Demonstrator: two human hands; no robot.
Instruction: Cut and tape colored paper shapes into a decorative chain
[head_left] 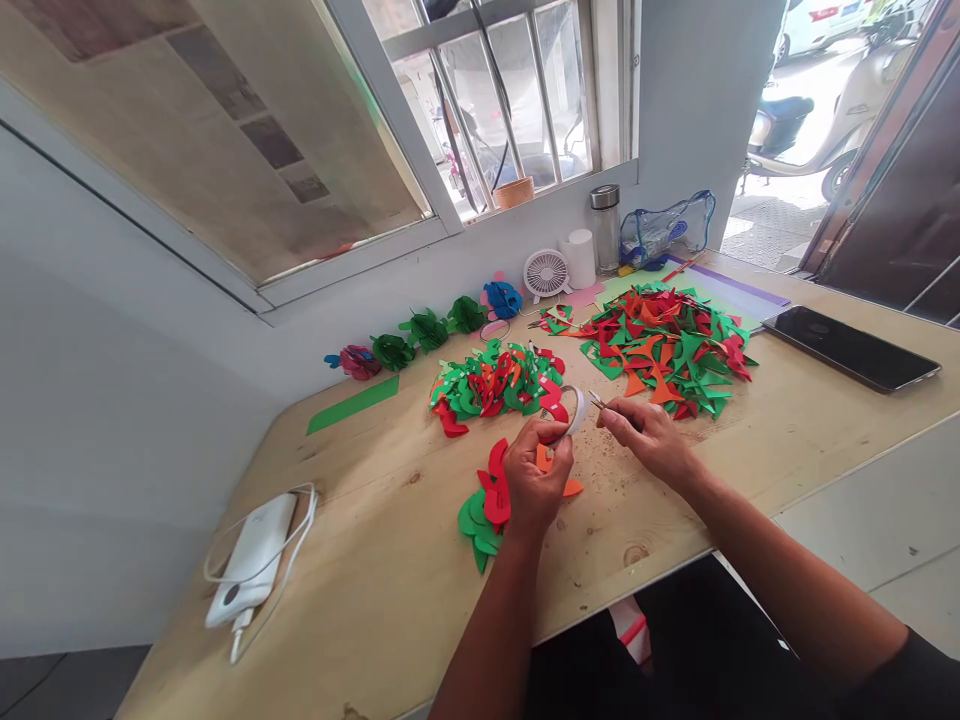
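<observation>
My left hand is closed around a roll of white tape, its ring standing up from the fingers. A curved red paper piece with small white patches shows beside the roll; whether the fingers hold it too I cannot tell. Just to the right, my right hand grips small scissors, metal tips pointing at the tape and a little apart from it; most of the handle is hidden. Below and beside my left hand lie loose red cutouts and green cutouts, with some orange ones partly covered.
Behind my hands is a heap of curved cutouts; a bigger pile of paper scraps lies right. A phone, a white power bank with cable, a small fan and a glass bottle stand or lie around the table.
</observation>
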